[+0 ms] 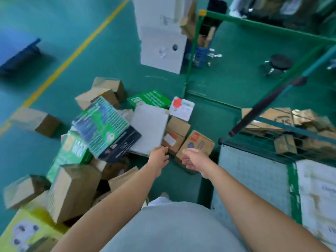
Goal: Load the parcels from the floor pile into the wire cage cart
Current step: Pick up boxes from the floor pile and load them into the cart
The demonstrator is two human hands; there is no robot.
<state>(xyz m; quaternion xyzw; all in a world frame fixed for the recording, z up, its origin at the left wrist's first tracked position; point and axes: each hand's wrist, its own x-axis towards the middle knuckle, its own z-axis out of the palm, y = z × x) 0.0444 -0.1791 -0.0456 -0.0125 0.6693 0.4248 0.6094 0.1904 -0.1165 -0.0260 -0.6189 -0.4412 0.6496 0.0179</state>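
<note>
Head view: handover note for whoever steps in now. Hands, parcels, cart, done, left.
Left hand: empty, fingers loosely curled, reaching down at the edge of the flat white box.
Right hand: empty, over the brown printed box; contact unclear, the frame is blurred.
Floor pile: many boxes lie ahead and to the left.
Wire cage cart on the right: already holds several brown parcels.
Done: part of the load is in.
Left: most of the pile; probably start with the boxes under the hands.
</note>
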